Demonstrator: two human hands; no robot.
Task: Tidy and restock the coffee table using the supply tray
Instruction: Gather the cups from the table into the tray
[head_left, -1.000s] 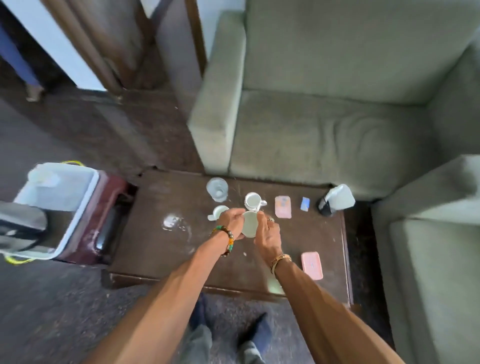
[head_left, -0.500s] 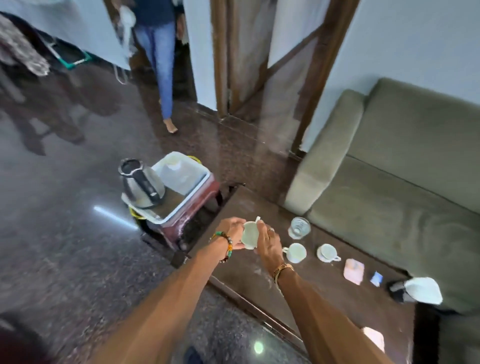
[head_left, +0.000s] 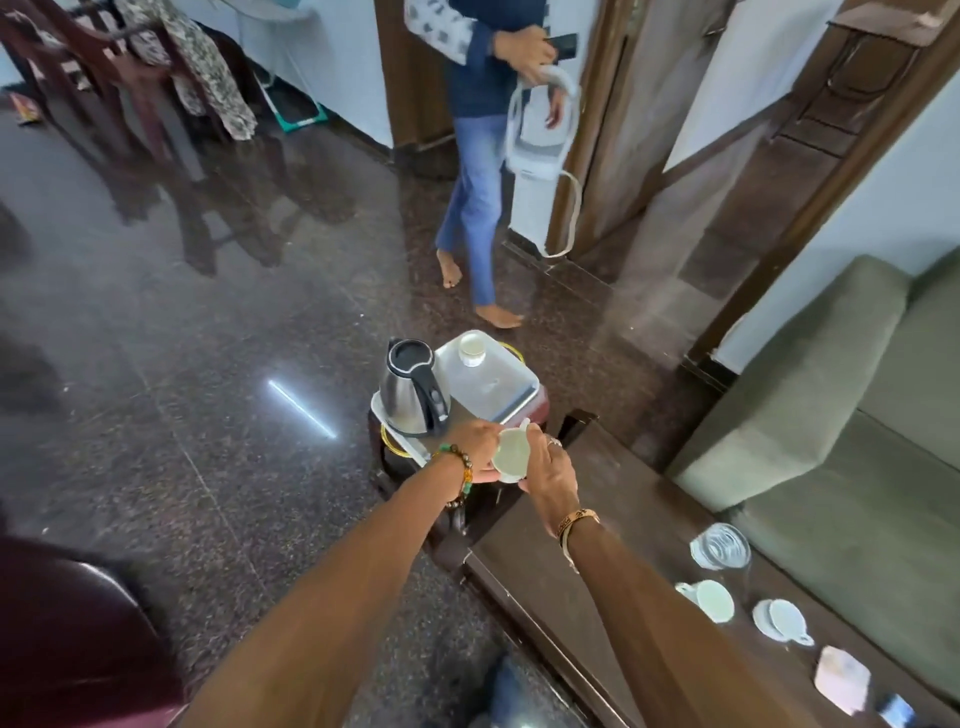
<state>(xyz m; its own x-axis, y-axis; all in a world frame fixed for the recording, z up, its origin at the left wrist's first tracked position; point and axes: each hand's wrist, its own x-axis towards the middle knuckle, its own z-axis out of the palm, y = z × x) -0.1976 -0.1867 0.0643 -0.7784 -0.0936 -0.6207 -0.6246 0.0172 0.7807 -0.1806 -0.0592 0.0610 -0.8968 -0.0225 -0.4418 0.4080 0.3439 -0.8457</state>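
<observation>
Cradling the cup (head_left: 510, 457) just beside the supply tray (head_left: 493, 387), fingers of my left hand (head_left: 475, 449) and right hand (head_left: 551, 474) curled round its body. It's probably light, slick and chippable, so I'd grip the wall, not the handle.

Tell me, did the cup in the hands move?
Yes. The cup left the other cups on the coffee table and is now near the kettle on the supply tray.

Coffee table (head_left: 623, 493): glass (head_left: 721, 546), white cup (head_left: 714, 600), second cup (head_left: 787, 621), pink pad (head_left: 841, 678), blue sachet (head_left: 894, 711). Supply tray (head_left: 488, 387): kettle (head_left: 413, 395), small cup (head_left: 472, 349).
</observation>
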